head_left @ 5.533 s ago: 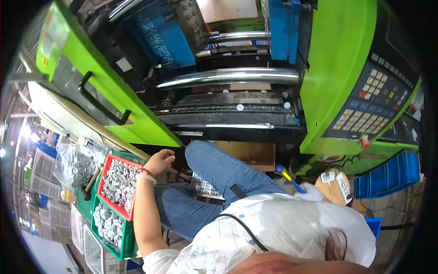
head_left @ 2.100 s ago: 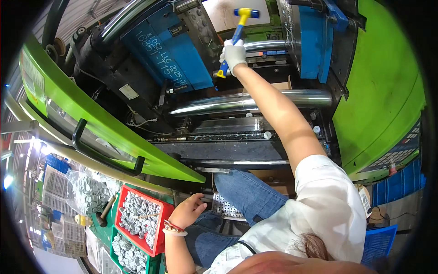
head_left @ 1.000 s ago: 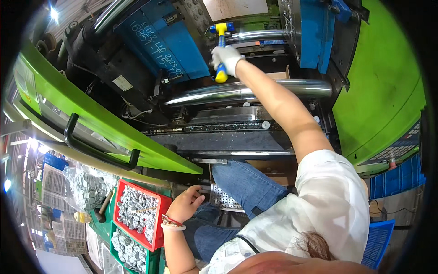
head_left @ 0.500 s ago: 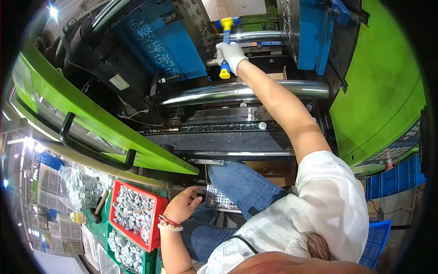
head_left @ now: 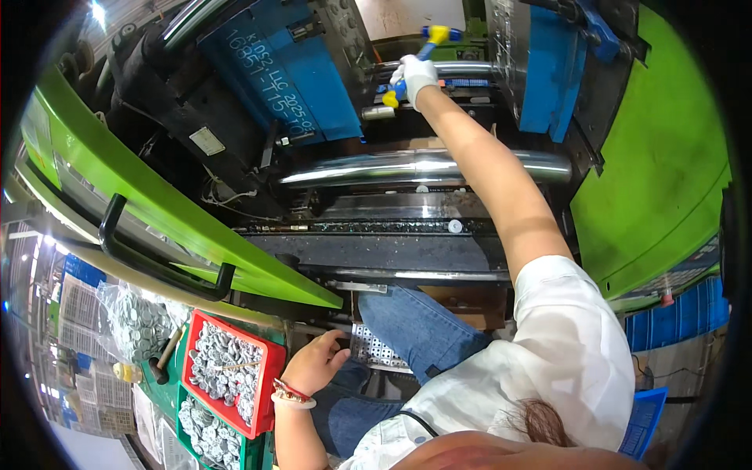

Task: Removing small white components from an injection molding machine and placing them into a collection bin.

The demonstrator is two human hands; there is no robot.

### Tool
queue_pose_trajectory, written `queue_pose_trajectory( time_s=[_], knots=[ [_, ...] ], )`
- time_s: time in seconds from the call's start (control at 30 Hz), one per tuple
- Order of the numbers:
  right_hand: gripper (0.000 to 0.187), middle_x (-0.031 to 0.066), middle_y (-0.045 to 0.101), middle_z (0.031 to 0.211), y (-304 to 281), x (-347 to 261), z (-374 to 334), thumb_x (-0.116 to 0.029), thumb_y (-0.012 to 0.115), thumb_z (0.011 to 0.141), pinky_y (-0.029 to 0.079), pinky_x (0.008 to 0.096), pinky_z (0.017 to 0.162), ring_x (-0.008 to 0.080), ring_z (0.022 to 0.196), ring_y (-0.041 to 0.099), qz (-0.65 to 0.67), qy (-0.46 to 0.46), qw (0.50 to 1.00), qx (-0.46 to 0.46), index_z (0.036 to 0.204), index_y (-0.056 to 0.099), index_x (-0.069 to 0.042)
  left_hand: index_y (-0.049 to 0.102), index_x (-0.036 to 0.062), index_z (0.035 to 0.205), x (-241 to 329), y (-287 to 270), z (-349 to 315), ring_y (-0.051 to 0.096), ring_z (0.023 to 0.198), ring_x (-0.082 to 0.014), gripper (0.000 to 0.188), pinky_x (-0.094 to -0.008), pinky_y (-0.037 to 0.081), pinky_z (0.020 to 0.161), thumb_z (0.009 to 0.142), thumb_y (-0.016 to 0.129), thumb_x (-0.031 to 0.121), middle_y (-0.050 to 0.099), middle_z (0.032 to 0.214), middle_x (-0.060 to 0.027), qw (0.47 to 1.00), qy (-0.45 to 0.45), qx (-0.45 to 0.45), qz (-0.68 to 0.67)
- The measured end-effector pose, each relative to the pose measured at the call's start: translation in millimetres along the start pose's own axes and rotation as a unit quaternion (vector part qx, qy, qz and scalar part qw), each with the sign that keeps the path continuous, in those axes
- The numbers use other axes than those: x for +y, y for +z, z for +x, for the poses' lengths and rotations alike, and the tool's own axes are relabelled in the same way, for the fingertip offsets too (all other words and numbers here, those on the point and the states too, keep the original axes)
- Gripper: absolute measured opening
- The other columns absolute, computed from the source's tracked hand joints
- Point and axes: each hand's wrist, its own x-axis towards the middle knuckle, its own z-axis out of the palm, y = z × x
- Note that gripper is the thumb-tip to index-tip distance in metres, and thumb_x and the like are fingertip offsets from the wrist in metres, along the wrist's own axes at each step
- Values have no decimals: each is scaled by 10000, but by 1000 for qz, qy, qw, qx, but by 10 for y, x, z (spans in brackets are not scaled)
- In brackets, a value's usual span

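Observation:
My right hand (head_left: 417,76), in a white glove, is closed round the handle of a blue and yellow hammer (head_left: 442,34). The hammer slants with its head up and to the right, between two mould halves of a machine: a blue block (head_left: 290,78) on the left and another blue block (head_left: 548,70) on the right. Below the handle's yellow end a short metal cylinder (head_left: 379,113) sticks out, apart from it. My bare left hand (head_left: 316,362), with bracelets at its wrist, hangs beside a red bin (head_left: 270,376), fingers loosely bent and thumb apart, with nothing visible in it.
Thick polished bars (head_left: 423,166) cross the machine under my right arm. A green door (head_left: 172,235) with a black handle stands at left. Small round grey pieces fill the red bin, a green bin (head_left: 247,454) and a plastic bag (head_left: 137,321). A second hammer (head_left: 160,368) lies beside them.
My right hand has moved a little right and up with the hammer, which has gone from nearly upright to slanting right. My left hand stays beside the red bin.

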Motion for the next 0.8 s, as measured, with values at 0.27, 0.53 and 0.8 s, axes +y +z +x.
queue_pose_trajectory(
  time_s=[0.27,0.53,0.8],
  knots=[
    [161,40,441,523,223,285,3,-83,531,819,365,312,378,190,382,425,-64,163,968,-182,673,463,-82,526,-5,1194,28,-32,95,661,825,-265,388,-334,518,729,878,637,190,663,927,-159,999,34,29,21],
    [148,65,434,517,310,315,63,-106,519,830,402,351,363,205,393,467,-87,-33,994,49,725,430,-48,533,33,1191,2,-39,67,646,873,-319,394,-378,514,746,869,629,240,657,963,-169,999,22,32,3],
    [107,61,414,513,134,125,80,-58,512,820,376,336,343,185,368,432,-68,52,995,-47,756,428,-64,540,8,1161,9,-19,50,650,831,-297,363,-353,518,736,872,642,202,655,907,-162,999,27,32,3]
  ],
)
